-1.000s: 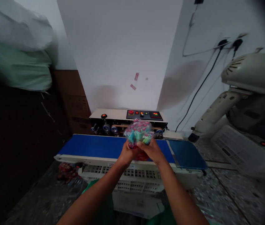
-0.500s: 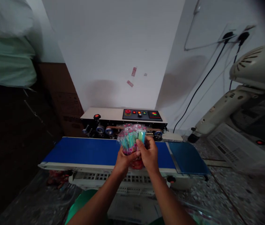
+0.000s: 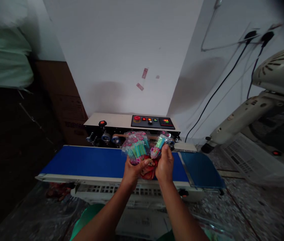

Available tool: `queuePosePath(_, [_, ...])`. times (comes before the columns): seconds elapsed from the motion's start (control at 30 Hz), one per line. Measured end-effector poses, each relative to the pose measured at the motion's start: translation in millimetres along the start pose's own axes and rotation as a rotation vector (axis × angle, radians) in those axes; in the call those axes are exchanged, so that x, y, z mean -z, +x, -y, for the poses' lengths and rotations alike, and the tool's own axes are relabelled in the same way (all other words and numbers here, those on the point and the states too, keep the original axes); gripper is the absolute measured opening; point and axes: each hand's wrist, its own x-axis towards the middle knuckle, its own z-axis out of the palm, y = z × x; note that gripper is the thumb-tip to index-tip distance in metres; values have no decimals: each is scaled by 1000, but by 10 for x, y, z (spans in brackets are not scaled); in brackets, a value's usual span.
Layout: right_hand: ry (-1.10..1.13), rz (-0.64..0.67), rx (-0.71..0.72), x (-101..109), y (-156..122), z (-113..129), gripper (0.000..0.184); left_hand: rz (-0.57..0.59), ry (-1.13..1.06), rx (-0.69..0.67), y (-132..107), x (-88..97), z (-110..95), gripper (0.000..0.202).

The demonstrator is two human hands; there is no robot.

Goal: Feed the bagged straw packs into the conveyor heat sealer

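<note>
My left hand (image 3: 132, 174) is closed around a bunch of clear plastic packets (image 3: 136, 149) that show pink print and blue-green sticks inside. Between the thumb and fingers of my right hand (image 3: 165, 164) is one similar packet (image 3: 158, 147), tilted up to the right and apart from the bunch. Red printed packaging (image 3: 148, 170) shows between both hands, below the packets; which hand bears it I cannot tell. Behind them stands a band sealing machine (image 3: 111, 121) with lit buttons and a red display. Its blue conveyor belt (image 3: 86, 162) runs beneath my hands.
A dark blue plate (image 3: 202, 169) extends the conveyor at the right. Beyond it are a beige machine arm (image 3: 242, 112) and a translucent crate (image 3: 244, 160). Black cables (image 3: 214, 90) hang from wall sockets. Cardboard boxes (image 3: 59, 100) and a pale green sack (image 3: 5, 60) stand left.
My right hand has drawn one packet away from the bunch to the right. My left hand keeps hold of the others, and more of the red packaging shows.
</note>
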Motion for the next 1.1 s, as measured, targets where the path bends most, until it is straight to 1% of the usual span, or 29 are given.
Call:
queuePosePath(0.13, [1,31,-10,12,32,27,35,11,14,-11,2,17,23,62])
queuePosePath(0.3, [88,-91,-101,19,66,59,40,10,-30,40,-8,9,67,62])
queuePosePath(0.4, [103,-87,-157,94,146,43,46,22,-48,54,-7,-12,91,56])
queuePosePath(0.5, [98,-93,-137,202,238,34,48,10,-52,23,-3,-32,101,54])
queuePosePath(0.57, [110,-103,-131,248,269,47,47,3,-46,19,-3,-44,98,54])
queuePosePath(0.67, [149,-103,-201,247,256,97,42,31,-48,45,-6,-61,86,52])
queuePosePath(0.73, [158,-84,-232,231,240,150,39,32,-46,37,-4,-63,75,52])
queuePosePath(0.77, [153,-71,-223,234,242,183,39,26,-39,33,-1,-58,68,52])
queuePosePath(0.83, [109,-51,-153,293,283,262,40,18,-16,33,9,-35,48,54])
queuePosePath(0.9, [-15,-60,-37,444,370,349,42,19,5,34,20,-4,17,57])
queuePosePath(0.93, [-124,-81,27,553,426,391,42,17,15,27,24,11,-2,58])
queuePosePath(0.97, [-267,-109,89,678,485,428,43,12,26,19,28,23,-24,58])
queuePosePath(1.03, [-623,-159,192,945,594,483,42,3,54,10,31,38,-67,57])
queuePosePath(1.1, [-979,-182,245,1177,675,505,40,-6,86,4,30,44,-102,55])
